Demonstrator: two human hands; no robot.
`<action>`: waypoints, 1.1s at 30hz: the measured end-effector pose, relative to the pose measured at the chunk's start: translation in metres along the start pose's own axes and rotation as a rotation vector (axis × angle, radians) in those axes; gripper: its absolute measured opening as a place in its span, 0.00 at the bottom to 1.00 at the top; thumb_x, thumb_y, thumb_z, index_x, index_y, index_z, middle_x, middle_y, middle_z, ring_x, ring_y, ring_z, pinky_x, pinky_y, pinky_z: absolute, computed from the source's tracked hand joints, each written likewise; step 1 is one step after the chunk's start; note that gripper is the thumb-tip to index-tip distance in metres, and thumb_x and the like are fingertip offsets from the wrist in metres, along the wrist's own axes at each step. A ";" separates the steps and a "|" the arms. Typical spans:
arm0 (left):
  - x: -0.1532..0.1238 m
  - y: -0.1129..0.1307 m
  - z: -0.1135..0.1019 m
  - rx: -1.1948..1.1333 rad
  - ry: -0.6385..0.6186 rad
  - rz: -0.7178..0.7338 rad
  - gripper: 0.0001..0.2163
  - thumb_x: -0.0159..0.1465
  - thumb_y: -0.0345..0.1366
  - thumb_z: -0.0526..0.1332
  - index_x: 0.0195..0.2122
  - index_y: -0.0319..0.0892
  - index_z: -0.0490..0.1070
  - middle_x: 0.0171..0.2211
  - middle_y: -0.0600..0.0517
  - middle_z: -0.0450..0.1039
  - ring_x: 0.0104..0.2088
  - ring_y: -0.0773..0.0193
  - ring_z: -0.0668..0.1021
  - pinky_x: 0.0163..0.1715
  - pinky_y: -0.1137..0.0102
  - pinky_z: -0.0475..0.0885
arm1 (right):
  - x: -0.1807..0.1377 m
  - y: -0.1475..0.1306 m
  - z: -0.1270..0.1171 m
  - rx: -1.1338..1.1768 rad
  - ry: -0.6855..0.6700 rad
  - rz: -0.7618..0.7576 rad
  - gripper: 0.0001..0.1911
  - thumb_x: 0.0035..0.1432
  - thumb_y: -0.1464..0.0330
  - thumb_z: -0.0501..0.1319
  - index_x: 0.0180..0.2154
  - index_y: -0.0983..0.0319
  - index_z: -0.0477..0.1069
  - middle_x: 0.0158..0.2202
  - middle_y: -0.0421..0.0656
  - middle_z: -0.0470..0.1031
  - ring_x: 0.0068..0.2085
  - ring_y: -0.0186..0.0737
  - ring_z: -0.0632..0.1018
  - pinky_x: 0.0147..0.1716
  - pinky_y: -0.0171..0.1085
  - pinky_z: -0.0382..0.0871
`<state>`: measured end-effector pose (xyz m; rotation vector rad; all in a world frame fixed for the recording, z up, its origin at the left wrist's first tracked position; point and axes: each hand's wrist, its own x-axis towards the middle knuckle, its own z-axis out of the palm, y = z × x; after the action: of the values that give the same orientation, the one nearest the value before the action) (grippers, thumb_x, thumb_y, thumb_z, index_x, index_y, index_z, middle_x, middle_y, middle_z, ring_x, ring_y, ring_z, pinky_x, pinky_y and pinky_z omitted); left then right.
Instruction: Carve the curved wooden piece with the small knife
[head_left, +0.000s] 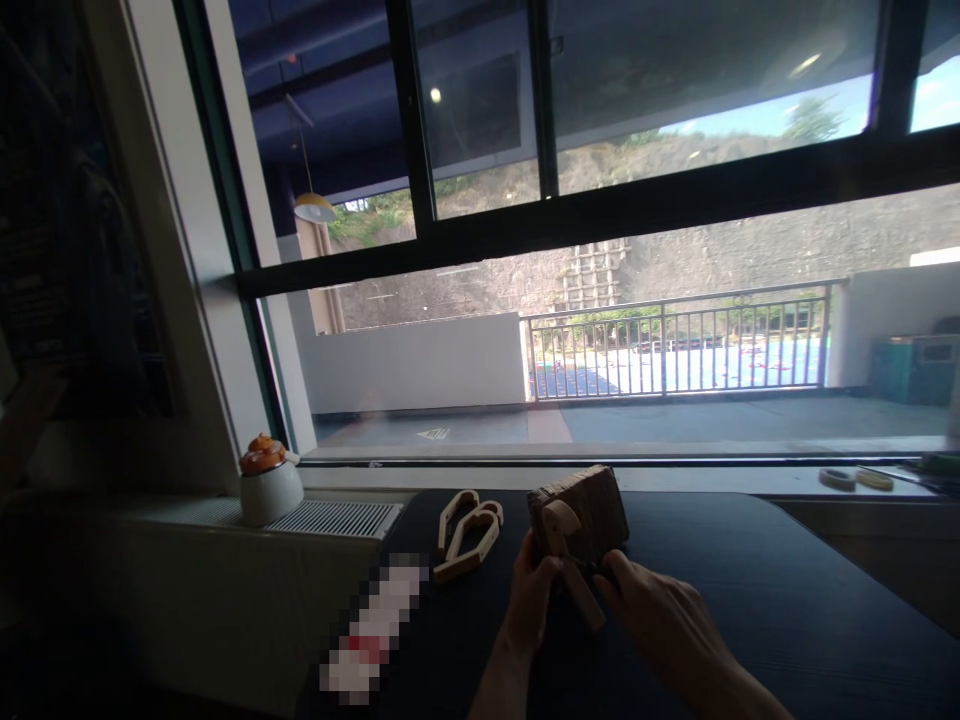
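Note:
My left hand (529,592) is closed around a light wooden piece (582,592) with a rounded, hook-like top. In my right hand (660,610) the fingers are wrapped round a slim dark tool (592,567), whose tip meets the wooden piece; its exact kind is too dark to make out. Just behind both hands stands a rough brown block (600,505), partly covered by the wooden piece. To the left, light wooden loop-shaped frames (472,540) lie on the black table (712,560).
A blurred white and red strip (375,625) is at the table's left edge. A white pot with an orange top (270,490) sits on the vented sill. Two tape rolls (837,479) rest at the far right, below the large window.

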<state>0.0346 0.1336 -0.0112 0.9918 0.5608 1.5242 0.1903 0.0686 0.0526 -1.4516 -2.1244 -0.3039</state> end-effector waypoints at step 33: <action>0.000 0.000 0.001 -0.021 0.009 -0.014 0.21 0.49 0.30 0.65 0.46 0.41 0.72 0.36 0.50 0.75 0.36 0.61 0.74 0.36 0.70 0.67 | -0.007 0.006 0.005 0.076 0.020 -0.010 0.07 0.57 0.75 0.49 0.35 0.57 0.60 0.29 0.38 0.75 0.27 0.38 0.78 0.21 0.34 0.55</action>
<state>0.0351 0.1333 -0.0105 0.9637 0.5562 1.5195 0.1964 0.0676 0.0438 -1.3894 -2.1046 -0.2384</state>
